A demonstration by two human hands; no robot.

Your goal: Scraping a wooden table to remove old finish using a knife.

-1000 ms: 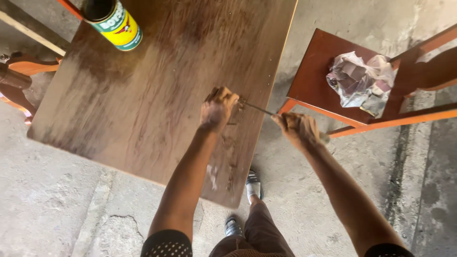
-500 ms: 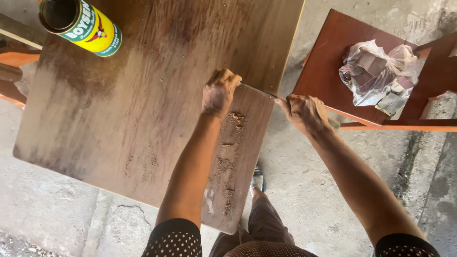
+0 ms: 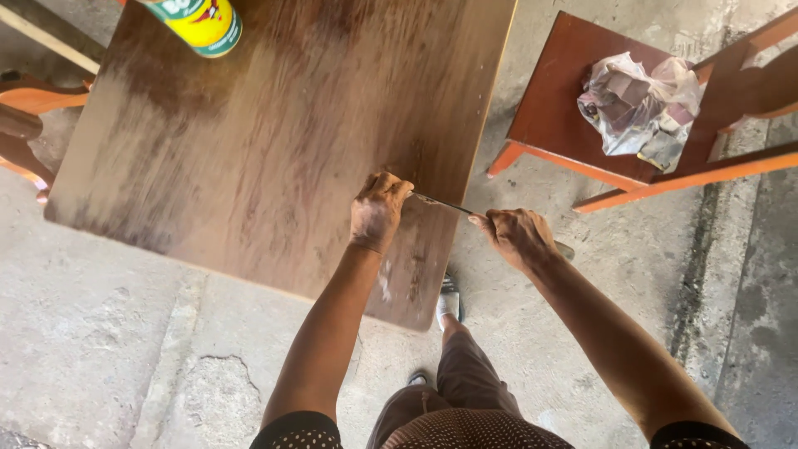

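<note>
Left hand [image 3: 378, 209]: my fist, closed on the blade [image 3: 440, 202] tip, pressed on the board [image 3: 249, 150]
Right hand [image 3: 517, 235]: closed on the handle, off the board's right edge
Progress: I judge part scraped pale, dark patches left
Room: can [image 3: 199, 23] far corner; stool [image 3: 573, 116] with bag [image 3: 636, 104] right

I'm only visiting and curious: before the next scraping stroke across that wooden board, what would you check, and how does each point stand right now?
1. Both ends of the blade gripped: ok, left hand and right hand each hold an end.
2. Blade on the wooden board: ok, near its right edge.
3. Board held steady: cannot tell, its support is hidden.
4. Paint can away from the hands: ok, at the far corner.
5. Feet clear: not ok, one is just under the board's near corner.
</note>
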